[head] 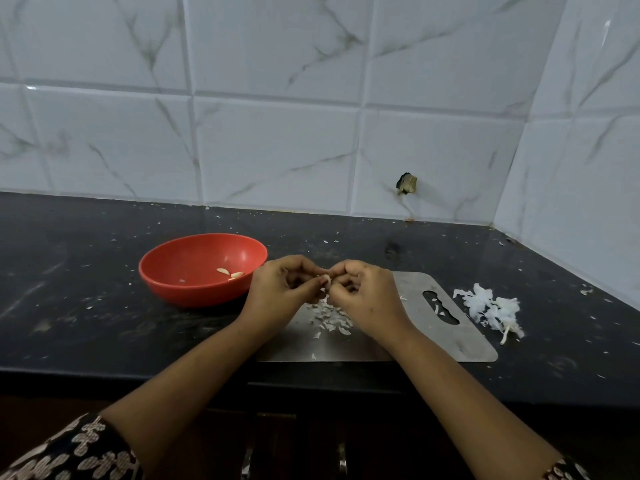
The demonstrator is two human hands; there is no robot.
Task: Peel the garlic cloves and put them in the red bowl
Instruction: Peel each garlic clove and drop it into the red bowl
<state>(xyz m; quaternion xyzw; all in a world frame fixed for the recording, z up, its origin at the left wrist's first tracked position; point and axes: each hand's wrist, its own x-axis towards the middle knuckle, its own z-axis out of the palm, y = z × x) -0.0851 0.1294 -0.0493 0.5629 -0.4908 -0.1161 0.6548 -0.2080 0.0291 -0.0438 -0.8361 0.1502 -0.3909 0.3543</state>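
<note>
Both hands are close together, just above a shiny metal board that lies flat on the dark surface. The left hand has its fingers curled in, and it pinches a small garlic clove at its fingertips. The right hand is curled too, and its fingertips pinch the same clove from the other side, so the two hands meet at the clove. Most of the clove is hidden by the fingers, and only a little pale bit shows. Right under the hands, on the board, lie many small white bits of peel. The red bowl sits on the surface just to the left of the left hand, very near the knuckles. Inside the bowl are a few peeled cloves, on the side nearest the left hand. To the right of the right hand, past the edge of the board, there is a fluffy white pile of skins on the surface. Tiny white flakes are spread all over the surface around both hands. Behind the hands stands a white tiled wall with grey lines. Down by the left arm, a dark sleeve with a pale leaf pattern shows.
</note>
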